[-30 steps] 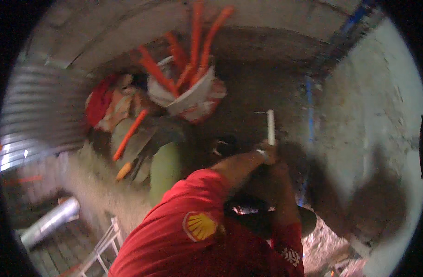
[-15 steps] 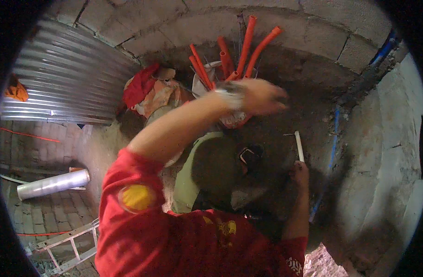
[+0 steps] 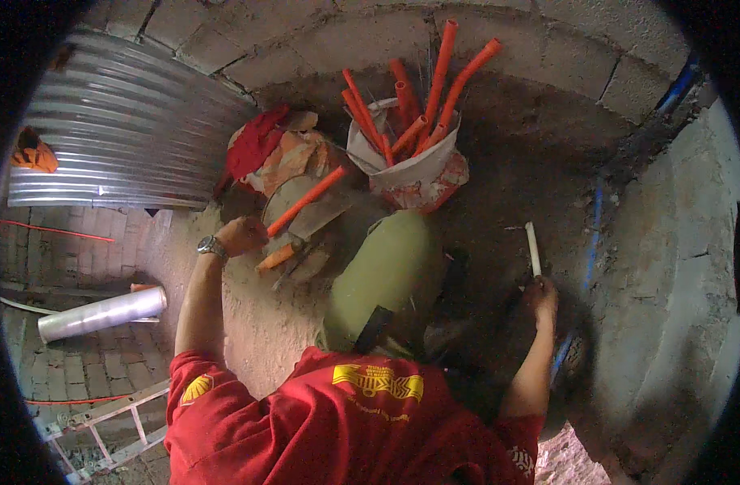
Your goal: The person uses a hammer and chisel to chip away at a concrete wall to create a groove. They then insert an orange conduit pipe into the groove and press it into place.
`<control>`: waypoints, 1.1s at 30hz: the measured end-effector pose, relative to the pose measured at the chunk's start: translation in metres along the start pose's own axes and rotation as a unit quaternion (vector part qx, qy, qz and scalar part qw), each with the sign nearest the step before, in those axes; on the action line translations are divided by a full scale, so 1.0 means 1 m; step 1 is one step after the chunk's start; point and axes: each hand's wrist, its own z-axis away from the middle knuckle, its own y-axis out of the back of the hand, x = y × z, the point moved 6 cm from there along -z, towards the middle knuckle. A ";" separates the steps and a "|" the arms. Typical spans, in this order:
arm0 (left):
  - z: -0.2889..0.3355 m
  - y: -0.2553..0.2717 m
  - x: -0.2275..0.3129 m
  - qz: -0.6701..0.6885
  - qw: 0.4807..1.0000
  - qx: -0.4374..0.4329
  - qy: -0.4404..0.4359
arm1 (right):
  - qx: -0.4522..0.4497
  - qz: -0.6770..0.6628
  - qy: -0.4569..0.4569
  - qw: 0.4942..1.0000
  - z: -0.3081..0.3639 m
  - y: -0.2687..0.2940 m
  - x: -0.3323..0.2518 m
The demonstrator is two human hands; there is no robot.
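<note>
On the left, my left hand (image 3: pixel 244 236), with a watch on its wrist, is closed around the lower end of an orange pipe (image 3: pixel 307 202). The pipe slants up and to the right. Just below it lies a short orange piece (image 3: pixel 276 258), its kind unclear. My right hand (image 3: pixel 539 299) is wrapped round the lower end of a white stick (image 3: pixel 533 249) that points upward near the right wall. A thin sliver lies beside the stick's top; whether they touch is unclear. Ahead of me a white sack (image 3: pixel 368 153) holds several orange pipes (image 3: pixel 442 73).
A red cloth (image 3: pixel 257 145) lies on a crumpled bag left of the sack. Corrugated metal sheet (image 3: pixel 127 121) leans at the far left. A clear plastic roll (image 3: pixel 103 314) and a ladder (image 3: pixel 103 440) lie lower left. Blue conduit (image 3: pixel 594 230) runs along the right wall.
My left arm has swung from in front of the sack down to the left, and the orange pipe now shows in that hand. My right hand still grips the white stick, nearly in place.
</note>
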 end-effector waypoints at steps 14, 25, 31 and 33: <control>-0.026 0.005 0.069 0.047 0.985 0.158 0.050 | -0.026 -0.029 -0.017 0.999 -0.028 -0.009 0.017; -0.137 0.028 0.081 0.477 0.866 0.145 -0.039 | 0.056 0.123 0.040 0.990 0.039 0.050 -0.110; -0.101 0.167 0.299 -0.171 0.932 0.243 -0.207 | 0.177 -0.048 0.375 0.909 0.145 0.061 -0.262; -0.093 0.154 0.410 -0.242 0.882 0.214 -0.344 | 0.240 0.058 0.493 0.835 0.179 0.068 -0.298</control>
